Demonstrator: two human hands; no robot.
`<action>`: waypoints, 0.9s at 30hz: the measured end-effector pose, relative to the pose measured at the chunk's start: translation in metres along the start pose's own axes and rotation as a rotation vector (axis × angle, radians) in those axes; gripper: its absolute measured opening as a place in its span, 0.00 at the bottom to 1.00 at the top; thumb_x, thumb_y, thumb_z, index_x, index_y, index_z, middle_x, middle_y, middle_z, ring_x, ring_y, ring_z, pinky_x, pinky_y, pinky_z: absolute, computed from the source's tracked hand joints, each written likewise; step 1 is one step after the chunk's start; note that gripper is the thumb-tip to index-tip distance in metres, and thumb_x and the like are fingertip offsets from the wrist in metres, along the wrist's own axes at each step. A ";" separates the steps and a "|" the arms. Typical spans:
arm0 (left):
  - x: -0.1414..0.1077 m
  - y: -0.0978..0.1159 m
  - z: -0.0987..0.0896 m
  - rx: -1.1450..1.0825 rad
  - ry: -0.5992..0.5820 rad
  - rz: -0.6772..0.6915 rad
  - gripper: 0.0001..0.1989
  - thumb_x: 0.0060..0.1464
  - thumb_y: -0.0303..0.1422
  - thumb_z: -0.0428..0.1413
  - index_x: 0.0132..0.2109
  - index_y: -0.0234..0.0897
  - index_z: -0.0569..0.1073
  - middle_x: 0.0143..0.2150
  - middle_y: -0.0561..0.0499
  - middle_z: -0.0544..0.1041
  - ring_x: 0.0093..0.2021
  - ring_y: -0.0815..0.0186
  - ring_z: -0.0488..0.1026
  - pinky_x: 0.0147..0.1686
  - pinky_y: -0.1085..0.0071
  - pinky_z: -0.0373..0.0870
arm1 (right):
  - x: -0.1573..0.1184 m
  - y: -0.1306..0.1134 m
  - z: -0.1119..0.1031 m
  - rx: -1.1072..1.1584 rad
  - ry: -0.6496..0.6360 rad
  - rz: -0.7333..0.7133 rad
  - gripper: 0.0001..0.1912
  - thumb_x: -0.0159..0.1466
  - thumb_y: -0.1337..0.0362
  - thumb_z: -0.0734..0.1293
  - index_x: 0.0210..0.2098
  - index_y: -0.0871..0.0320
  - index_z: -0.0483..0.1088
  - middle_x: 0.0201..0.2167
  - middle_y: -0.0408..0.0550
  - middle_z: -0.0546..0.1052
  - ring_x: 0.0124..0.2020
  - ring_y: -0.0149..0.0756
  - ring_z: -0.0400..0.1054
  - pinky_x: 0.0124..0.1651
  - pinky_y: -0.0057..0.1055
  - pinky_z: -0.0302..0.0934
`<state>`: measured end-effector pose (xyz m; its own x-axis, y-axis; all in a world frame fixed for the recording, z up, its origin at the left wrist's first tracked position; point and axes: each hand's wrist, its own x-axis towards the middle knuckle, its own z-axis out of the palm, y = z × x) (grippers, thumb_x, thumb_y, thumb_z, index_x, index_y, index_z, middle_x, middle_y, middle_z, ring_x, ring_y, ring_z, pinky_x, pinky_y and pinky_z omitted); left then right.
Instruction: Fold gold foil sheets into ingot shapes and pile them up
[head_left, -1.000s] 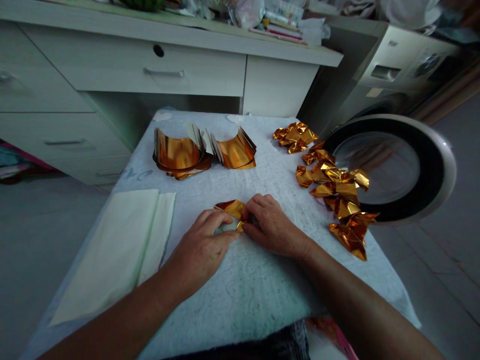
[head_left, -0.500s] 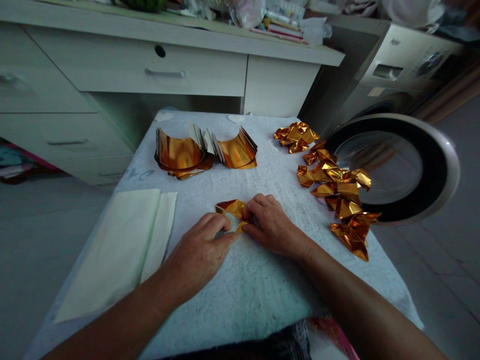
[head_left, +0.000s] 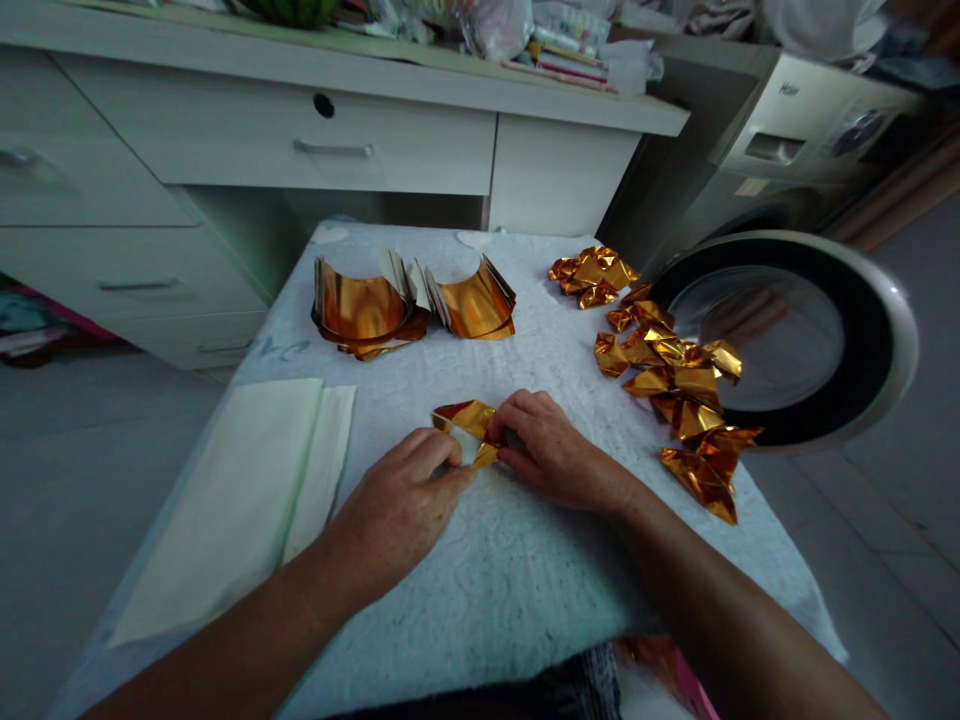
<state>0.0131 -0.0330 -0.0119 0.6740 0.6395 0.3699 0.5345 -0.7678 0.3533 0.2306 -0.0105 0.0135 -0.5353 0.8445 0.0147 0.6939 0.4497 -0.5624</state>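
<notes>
A partly folded sheet of gold foil paper (head_left: 466,418), its pale underside showing, lies on the cloth-covered table between my hands. My left hand (head_left: 409,500) pinches its left and lower edge between thumb and fingers. At its right side, the curled fingers of my right hand (head_left: 544,445) grip the foil. Beyond them stand two curved stacks of gold paper, a left stack (head_left: 364,305) and a right stack (head_left: 476,300). Several folded gold pieces (head_left: 686,385) lie in a heap on the right of the table.
White folded paper (head_left: 225,500) lies on the table (head_left: 510,590) at the left. Behind are a counter (head_left: 420,85) with drawers and clutter on top, and a washing machine (head_left: 810,110) whose round open door (head_left: 855,340) reaches beside the table's right edge.
The thumb of my right hand has shifted slightly right, showing more of the gold flap at the lower edge. My left hand keeps its pinch in nearly the same place.
</notes>
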 end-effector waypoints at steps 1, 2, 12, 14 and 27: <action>0.000 0.000 0.000 -0.001 0.000 0.000 0.08 0.61 0.23 0.51 0.40 0.37 0.74 0.38 0.49 0.69 0.40 0.63 0.67 0.38 0.64 0.72 | 0.000 0.000 0.000 -0.003 0.004 -0.002 0.09 0.59 0.75 0.63 0.38 0.58 0.68 0.40 0.50 0.70 0.43 0.39 0.61 0.50 0.37 0.55; 0.000 0.000 -0.001 -0.002 0.001 0.000 0.08 0.61 0.23 0.51 0.40 0.37 0.74 0.38 0.50 0.69 0.40 0.62 0.67 0.38 0.64 0.72 | -0.001 0.000 0.000 -0.007 0.008 -0.006 0.10 0.58 0.75 0.63 0.38 0.58 0.68 0.40 0.50 0.70 0.43 0.39 0.61 0.50 0.37 0.55; 0.003 0.001 -0.007 -0.050 0.006 -0.062 0.14 0.56 0.20 0.51 0.45 0.40 0.72 0.42 0.49 0.70 0.44 0.61 0.68 0.44 0.63 0.71 | -0.001 -0.006 -0.006 -0.011 0.016 -0.059 0.05 0.61 0.68 0.68 0.37 0.59 0.69 0.39 0.49 0.71 0.42 0.39 0.63 0.49 0.37 0.55; 0.006 0.002 -0.010 -0.093 0.057 -0.105 0.14 0.54 0.18 0.50 0.45 0.38 0.70 0.43 0.49 0.70 0.45 0.62 0.68 0.44 0.64 0.70 | -0.001 -0.006 -0.005 -0.020 0.025 -0.057 0.05 0.61 0.66 0.69 0.37 0.58 0.70 0.39 0.49 0.71 0.42 0.39 0.62 0.48 0.36 0.56; 0.009 -0.016 -0.009 0.071 0.097 -0.249 0.15 0.54 0.19 0.49 0.45 0.35 0.73 0.49 0.45 0.73 0.50 0.57 0.69 0.51 0.58 0.70 | -0.001 -0.006 0.000 -0.062 0.072 -0.098 0.04 0.64 0.72 0.64 0.34 0.60 0.69 0.36 0.49 0.71 0.39 0.37 0.61 0.43 0.33 0.56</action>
<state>0.0063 -0.0145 -0.0067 0.4675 0.8070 0.3607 0.7145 -0.5853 0.3834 0.2268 -0.0135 0.0163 -0.5675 0.8134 0.1277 0.6698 0.5463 -0.5029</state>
